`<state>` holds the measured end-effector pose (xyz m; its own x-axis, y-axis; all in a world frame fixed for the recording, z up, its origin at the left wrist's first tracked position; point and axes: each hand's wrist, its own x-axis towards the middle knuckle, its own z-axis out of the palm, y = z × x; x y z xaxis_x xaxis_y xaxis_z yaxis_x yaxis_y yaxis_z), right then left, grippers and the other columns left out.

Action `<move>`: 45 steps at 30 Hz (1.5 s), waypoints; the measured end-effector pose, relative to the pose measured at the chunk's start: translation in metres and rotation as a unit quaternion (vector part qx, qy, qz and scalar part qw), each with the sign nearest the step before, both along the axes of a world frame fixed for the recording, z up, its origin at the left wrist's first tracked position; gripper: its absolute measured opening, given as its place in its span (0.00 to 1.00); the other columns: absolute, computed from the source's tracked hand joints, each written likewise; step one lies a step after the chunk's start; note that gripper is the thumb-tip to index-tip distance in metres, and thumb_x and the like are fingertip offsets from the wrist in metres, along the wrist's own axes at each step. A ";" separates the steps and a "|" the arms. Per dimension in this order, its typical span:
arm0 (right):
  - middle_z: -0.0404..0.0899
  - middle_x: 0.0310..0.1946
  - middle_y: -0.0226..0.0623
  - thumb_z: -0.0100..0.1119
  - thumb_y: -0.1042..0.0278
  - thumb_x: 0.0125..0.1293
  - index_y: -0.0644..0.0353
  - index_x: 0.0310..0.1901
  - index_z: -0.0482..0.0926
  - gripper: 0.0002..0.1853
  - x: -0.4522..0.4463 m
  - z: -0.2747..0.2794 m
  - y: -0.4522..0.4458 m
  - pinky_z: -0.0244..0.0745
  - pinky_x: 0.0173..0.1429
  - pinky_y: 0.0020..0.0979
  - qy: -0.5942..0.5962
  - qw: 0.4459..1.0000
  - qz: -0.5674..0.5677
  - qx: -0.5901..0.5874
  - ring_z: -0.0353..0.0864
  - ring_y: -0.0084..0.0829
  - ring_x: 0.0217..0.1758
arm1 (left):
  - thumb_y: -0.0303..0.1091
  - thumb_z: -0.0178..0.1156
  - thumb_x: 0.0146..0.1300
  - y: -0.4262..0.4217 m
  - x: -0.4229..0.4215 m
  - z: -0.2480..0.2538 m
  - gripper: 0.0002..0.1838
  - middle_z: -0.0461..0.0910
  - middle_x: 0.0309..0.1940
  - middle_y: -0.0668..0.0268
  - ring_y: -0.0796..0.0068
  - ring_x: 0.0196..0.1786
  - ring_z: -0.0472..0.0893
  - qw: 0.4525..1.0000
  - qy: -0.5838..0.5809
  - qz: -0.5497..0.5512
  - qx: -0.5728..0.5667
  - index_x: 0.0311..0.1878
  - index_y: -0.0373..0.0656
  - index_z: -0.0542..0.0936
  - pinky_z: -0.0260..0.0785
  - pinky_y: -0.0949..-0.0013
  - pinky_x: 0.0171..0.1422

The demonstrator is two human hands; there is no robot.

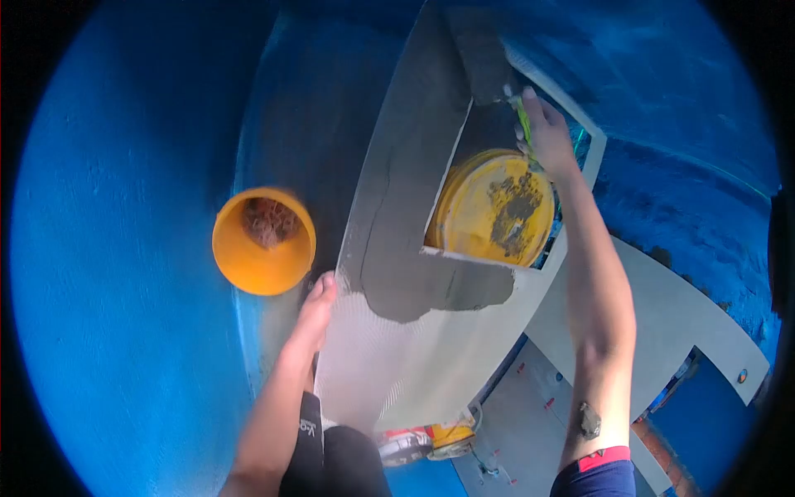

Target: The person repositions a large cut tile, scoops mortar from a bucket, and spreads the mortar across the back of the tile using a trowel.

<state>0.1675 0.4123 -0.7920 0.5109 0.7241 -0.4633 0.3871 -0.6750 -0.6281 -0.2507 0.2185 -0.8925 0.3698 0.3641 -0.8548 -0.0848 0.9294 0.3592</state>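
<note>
A blue surface [116, 248] fills the far left, well beyond the left hand. Just up and left of that hand is an orange-yellow bucket [265, 280], its mouth showing, with reddish-brown matter [272, 220] inside. The left hand [319, 302] is at the left edge of a large pale panel [464, 340], thumb along the edge; its fingers are hidden, so how tightly it closes cannot be told. Below it show dark-clothed legs [352, 464], and to their right a red-and-white container [404, 443] beside a small yellow one [454, 437]. The panel stretches between and beyond both hands; grey paste [389, 248] covers much of its upper part, with a ragged lower border and fine ridges on the bare face near the left hand. Through a cut-out below and left of the right hand shows a yellow bucket [461, 211], a dark crusty patch on its round top. The right hand [548, 137] is curled around a green-handled tool [525, 124], its far end by the upper paste. Below and right of that hand lies a second pale panel [629, 323], also with a cut-out.
</note>
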 end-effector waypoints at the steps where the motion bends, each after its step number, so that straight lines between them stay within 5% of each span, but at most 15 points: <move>1: 0.74 0.22 0.31 0.51 0.35 0.70 0.63 0.48 0.80 0.32 0.002 0.000 -0.013 0.68 0.27 0.26 0.098 0.995 0.033 -0.010 0.71 0.21 0.21 | 0.51 0.42 0.78 0.002 0.000 0.001 0.28 0.68 0.67 0.63 0.71 0.72 0.61 1.000 0.010 0.001 -0.012 0.70 0.41 0.66 0.46 0.64 0.77; 5: 0.70 0.20 0.27 0.50 0.34 0.70 0.62 0.45 0.80 0.31 -0.016 -0.013 -0.073 0.61 0.24 0.24 0.188 0.972 0.103 -0.099 0.66 0.18 0.19 | 0.54 0.40 0.77 0.023 0.005 0.029 0.30 0.72 0.63 0.61 0.70 0.67 0.68 0.997 0.044 -0.009 -0.060 0.68 0.39 0.67 0.55 0.63 0.73; 6: 0.75 0.24 0.30 0.49 0.33 0.70 0.64 0.48 0.80 0.34 -0.010 -0.023 -0.094 0.70 0.31 0.28 0.199 0.959 0.145 -0.144 0.73 0.23 0.24 | 0.56 0.39 0.77 0.026 0.004 0.031 0.31 0.75 0.60 0.60 0.69 0.64 0.71 0.997 0.018 -0.008 -0.068 0.67 0.38 0.67 0.59 0.63 0.70; 9: 0.83 0.31 0.36 0.48 0.33 0.70 0.64 0.52 0.80 0.35 -0.044 -0.020 -0.162 0.76 0.42 0.34 0.077 0.952 0.265 -0.130 0.81 0.32 0.34 | 0.61 0.35 0.76 0.016 -0.011 0.003 0.36 0.76 0.55 0.58 0.69 0.58 0.74 0.997 0.040 -0.038 -0.063 0.65 0.34 0.68 0.62 0.64 0.67; 11: 0.85 0.39 0.45 0.48 0.32 0.69 0.61 0.54 0.80 0.35 -0.067 -0.008 -0.206 0.76 0.53 0.41 0.120 0.930 0.298 -0.181 0.84 0.41 0.45 | 0.62 0.34 0.75 0.018 -0.010 0.003 0.37 0.78 0.52 0.60 0.70 0.53 0.77 0.997 0.048 -0.040 -0.055 0.64 0.34 0.69 0.65 0.66 0.63; 15: 0.83 0.39 0.55 0.46 0.31 0.69 0.58 0.54 0.80 0.34 -0.099 -0.007 -0.310 0.76 0.51 0.46 0.172 0.896 0.341 -0.226 0.82 0.54 0.44 | 0.62 0.35 0.75 0.022 -0.011 0.002 0.37 0.77 0.54 0.57 0.67 0.55 0.76 0.997 0.014 -0.056 -0.047 0.64 0.33 0.68 0.66 0.64 0.63; 19: 0.82 0.37 0.56 0.49 0.36 0.70 0.61 0.51 0.78 0.31 -0.131 0.007 -0.388 0.76 0.49 0.48 0.181 0.925 0.274 -0.190 0.82 0.56 0.43 | 0.64 0.36 0.74 0.022 -0.015 -0.002 0.38 0.77 0.54 0.58 0.66 0.56 0.76 0.994 0.000 -0.103 -0.024 0.65 0.36 0.68 0.66 0.62 0.63; 23: 0.79 0.35 0.59 0.59 0.51 0.68 0.68 0.46 0.70 0.23 -0.193 0.000 -0.424 0.76 0.44 0.50 0.086 0.981 0.142 -0.103 0.80 0.59 0.38 | 0.64 0.39 0.74 0.018 0.001 0.008 0.36 0.73 0.60 0.57 0.63 0.63 0.71 0.992 0.061 -0.107 0.000 0.65 0.40 0.69 0.62 0.58 0.67; 28: 0.79 0.34 0.62 0.55 0.52 0.71 0.69 0.47 0.69 0.23 -0.235 -0.028 -0.456 0.74 0.42 0.53 0.028 0.992 -0.076 -0.093 0.79 0.63 0.40 | 0.63 0.37 0.75 0.021 0.002 0.003 0.34 0.72 0.63 0.59 0.60 0.65 0.69 0.987 0.075 -0.142 0.006 0.65 0.43 0.70 0.59 0.55 0.69; 35: 0.79 0.38 0.65 0.51 0.49 0.72 0.69 0.49 0.71 0.24 -0.137 -0.045 -0.525 0.72 0.47 0.53 -0.102 0.947 -0.281 -0.119 0.78 0.66 0.45 | 0.63 0.33 0.75 0.017 0.010 0.002 0.35 0.65 0.71 0.59 0.58 0.72 0.64 0.982 0.099 -0.159 0.012 0.70 0.44 0.65 0.49 0.51 0.75; 43: 0.78 0.45 0.69 0.50 0.45 0.71 0.70 0.53 0.71 0.29 -0.038 -0.029 -0.565 0.71 0.55 0.53 -0.152 0.925 -0.295 -0.182 0.76 0.67 0.51 | 0.64 0.34 0.75 0.013 0.017 0.008 0.37 0.66 0.69 0.59 0.59 0.70 0.66 0.971 0.143 -0.186 0.052 0.71 0.42 0.63 0.52 0.47 0.74; 45: 0.80 0.39 0.63 0.50 0.44 0.72 0.68 0.49 0.72 0.27 -0.038 -0.035 -0.572 0.73 0.49 0.50 -0.197 0.922 -0.295 -0.156 0.79 0.62 0.45 | 0.64 0.35 0.75 0.013 0.015 0.005 0.37 0.67 0.69 0.59 0.59 0.70 0.66 0.970 0.132 -0.194 0.054 0.71 0.42 0.63 0.51 0.47 0.74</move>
